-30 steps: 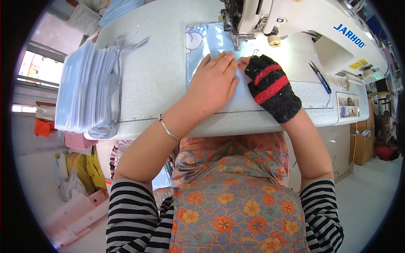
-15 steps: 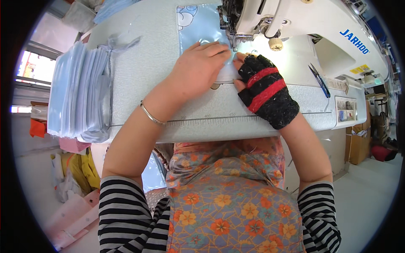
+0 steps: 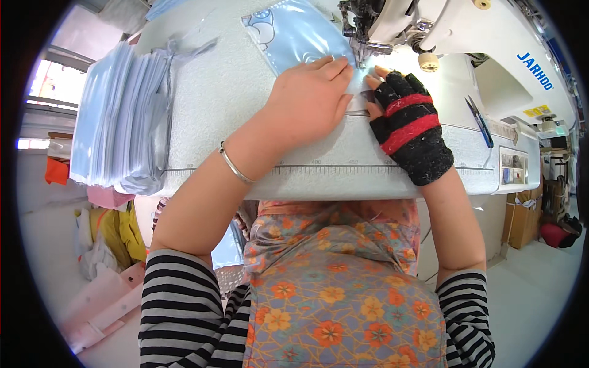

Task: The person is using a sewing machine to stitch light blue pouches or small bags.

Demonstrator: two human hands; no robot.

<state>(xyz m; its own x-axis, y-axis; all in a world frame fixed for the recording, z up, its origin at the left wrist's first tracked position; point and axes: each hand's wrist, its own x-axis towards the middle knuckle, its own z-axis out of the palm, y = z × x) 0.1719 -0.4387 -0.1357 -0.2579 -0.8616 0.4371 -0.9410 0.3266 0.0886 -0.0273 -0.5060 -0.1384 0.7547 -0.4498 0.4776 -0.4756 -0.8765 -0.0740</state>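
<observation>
Both my hands lie flat on the light blue fabric piece [image 3: 294, 37]: my left hand [image 3: 310, 101] spread open, my right hand [image 3: 405, 126] (in a black-and-red fingerless glove) just beside it, fingertips pressing below the sewing machine [image 3: 466, 37].

A big pale grey sewing table [image 3: 245, 104] holds everything. A tall stack of light blue cloth pieces [image 3: 119, 116] sits at its left edge. A shiny blue piece with a cartoon print [image 3: 294, 34] lies flat near the back edge. A white sewing machine [image 3: 466, 43] stands at the back right. Small blue snips [image 3: 480, 121] lie near the right edge.
</observation>
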